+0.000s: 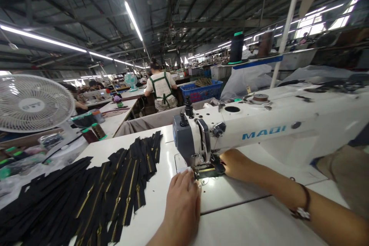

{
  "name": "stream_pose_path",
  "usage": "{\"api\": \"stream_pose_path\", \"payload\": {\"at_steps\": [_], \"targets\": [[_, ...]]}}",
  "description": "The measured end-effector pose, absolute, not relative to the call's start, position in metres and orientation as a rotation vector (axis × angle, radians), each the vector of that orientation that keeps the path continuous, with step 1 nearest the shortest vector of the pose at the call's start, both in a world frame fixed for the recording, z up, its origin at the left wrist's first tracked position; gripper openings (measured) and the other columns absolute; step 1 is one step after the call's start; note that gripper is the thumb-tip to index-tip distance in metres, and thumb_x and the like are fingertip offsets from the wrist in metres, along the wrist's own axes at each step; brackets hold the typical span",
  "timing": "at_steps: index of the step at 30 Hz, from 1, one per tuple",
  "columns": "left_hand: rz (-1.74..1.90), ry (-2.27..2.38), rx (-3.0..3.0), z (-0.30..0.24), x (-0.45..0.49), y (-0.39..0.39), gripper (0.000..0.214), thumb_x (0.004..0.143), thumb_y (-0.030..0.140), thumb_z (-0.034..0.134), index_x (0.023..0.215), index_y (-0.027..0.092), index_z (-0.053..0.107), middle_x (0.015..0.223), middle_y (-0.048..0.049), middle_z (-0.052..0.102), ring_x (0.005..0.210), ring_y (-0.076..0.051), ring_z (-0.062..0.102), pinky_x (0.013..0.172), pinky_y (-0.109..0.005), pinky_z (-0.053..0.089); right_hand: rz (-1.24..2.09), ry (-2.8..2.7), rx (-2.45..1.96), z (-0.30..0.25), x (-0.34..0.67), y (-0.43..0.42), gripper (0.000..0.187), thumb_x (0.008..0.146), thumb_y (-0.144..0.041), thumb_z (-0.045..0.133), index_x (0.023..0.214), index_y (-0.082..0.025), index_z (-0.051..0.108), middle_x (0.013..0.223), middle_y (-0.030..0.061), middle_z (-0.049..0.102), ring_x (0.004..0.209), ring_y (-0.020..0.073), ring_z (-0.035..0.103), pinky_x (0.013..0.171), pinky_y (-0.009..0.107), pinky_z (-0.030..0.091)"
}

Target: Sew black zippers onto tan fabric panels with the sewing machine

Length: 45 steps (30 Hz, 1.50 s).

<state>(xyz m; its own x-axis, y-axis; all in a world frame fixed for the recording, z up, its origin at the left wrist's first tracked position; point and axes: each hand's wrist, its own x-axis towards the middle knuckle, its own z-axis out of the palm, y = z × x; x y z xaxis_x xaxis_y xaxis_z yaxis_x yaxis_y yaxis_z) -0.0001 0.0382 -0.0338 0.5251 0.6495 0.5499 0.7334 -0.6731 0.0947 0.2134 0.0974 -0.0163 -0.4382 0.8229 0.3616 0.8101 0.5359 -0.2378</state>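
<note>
A short black zipper (206,170) with brass teeth lies across the needle plate of a white sewing machine (271,123), below its presser foot. My right hand (235,164) reaches in from the right, closed on the zipper's dark right end. At the left end, my left hand (183,200) rests with its fingers curled together, fingertips against the zipper. The exact pinch of the left fingers is hidden by the hand's back. A small whitish patch shows beyond the left fingertips; I cannot tell what it is. Many black zippers (127,184) lie spread on the white table to the left.
A white fan (33,103) stands at the left, near thread spools (98,131) and plastic bags. Black thread (236,48) stands on a blue rack above the machine. Ahead, a person (162,88) with green straps works beside a blue basket (203,90).
</note>
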Motion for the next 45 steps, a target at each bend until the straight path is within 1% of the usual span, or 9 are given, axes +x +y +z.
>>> {"api": "stream_pose_path", "payload": {"at_steps": [3,5,8,11,31,36,39,42,45], "targets": [[-0.867,-1.196,-2.650,-0.031,-0.002,0.033,0.021,0.088,0.010,0.045,0.097,0.018,0.062,0.103,-0.0089,0.067,0.097,-0.026,0.062,0.088,-0.048,0.049,0.153,-2.330,-1.386,-0.011,0.217,0.077,0.005,0.070,-0.015,0.067,0.067,-0.019,0.066,0.054,-0.0010,0.060,0.048,0.0127,0.054,0.043,0.021,0.031],[-0.819,-1.229,-2.700,-0.029,-0.002,0.031,0.018,0.087,0.013,0.052,0.101,0.019,0.061,0.102,-0.0079,0.067,0.094,-0.025,0.063,0.087,-0.047,0.049,0.286,-2.352,-1.348,-0.014,0.212,0.057,0.011,0.071,-0.016,0.067,0.080,-0.022,0.070,0.060,-0.0022,0.063,0.052,0.0127,0.057,0.047,0.021,0.037],[-0.723,-1.279,-2.747,-0.025,-0.001,0.030,0.018,0.083,0.013,0.060,0.101,0.019,0.062,0.103,-0.0076,0.066,0.093,-0.025,0.062,0.082,-0.044,0.051,0.241,-2.352,-1.176,-0.025,0.197,0.030,0.030,0.079,-0.013,0.053,0.101,-0.024,0.070,0.098,0.0057,0.069,0.077,0.0179,0.065,0.067,0.028,0.050],[-0.657,-1.334,-2.754,-0.024,0.001,0.030,0.017,0.083,0.012,0.062,0.100,0.017,0.062,0.103,-0.0075,0.065,0.094,-0.025,0.061,0.079,-0.041,0.051,0.087,-2.341,-1.017,-0.036,0.188,0.019,0.043,0.082,-0.010,0.040,0.119,-0.014,0.061,0.126,0.0139,0.057,0.103,0.0227,0.061,0.087,0.036,0.051],[-0.753,-1.348,-2.666,-0.028,0.008,0.030,0.011,0.086,0.013,0.056,0.091,0.017,0.065,0.099,-0.0076,0.066,0.091,-0.023,0.062,0.082,-0.041,0.053,0.124,-2.336,-0.882,-0.035,0.198,0.030,0.039,0.083,-0.011,0.042,0.116,-0.014,0.063,0.121,0.0115,0.061,0.108,0.0215,0.060,0.093,0.036,0.051],[-0.793,-1.235,-2.735,-0.032,-0.004,0.003,0.022,0.086,0.012,0.053,0.104,0.016,0.064,0.116,-0.0111,0.065,0.105,-0.025,0.062,0.089,-0.042,0.053,0.035,-2.412,-0.903,-0.040,0.202,-0.017,0.036,0.085,-0.027,0.053,0.116,-0.010,0.063,0.125,0.0192,0.056,0.101,0.0272,0.064,0.080,0.038,0.057],[-0.784,-1.156,-2.788,-0.035,-0.010,-0.013,0.031,0.084,0.008,0.049,0.112,0.013,0.062,0.121,-0.0148,0.062,0.112,-0.027,0.059,0.091,-0.044,0.052,-0.223,-2.464,-0.859,-0.049,0.200,-0.038,0.034,0.088,-0.016,0.044,0.115,-0.005,0.062,0.121,0.0223,0.058,0.093,0.0262,0.066,0.071,0.035,0.058],[-0.763,-1.115,-2.854,-0.030,-0.011,-0.020,0.032,0.081,0.006,0.049,0.108,0.016,0.064,0.121,-0.0138,0.062,0.112,-0.027,0.059,0.095,-0.049,0.047,-0.375,-2.454,-0.767,-0.049,0.199,-0.040,0.031,0.090,-0.009,0.037,0.105,-0.006,0.065,0.109,0.0203,0.065,0.082,0.0233,0.068,0.065,0.032,0.057],[-0.775,-1.147,-2.975,-0.016,-0.009,-0.019,0.035,0.075,0.002,0.053,0.103,0.020,0.064,0.113,-0.0077,0.067,0.106,-0.023,0.062,0.103,-0.053,0.037,-0.058,-2.417,-0.862,-0.031,0.202,-0.028,0.024,0.089,-0.013,0.043,0.094,-0.012,0.067,0.089,0.0112,0.071,0.070,0.0186,0.066,0.060,0.027,0.051]]}}
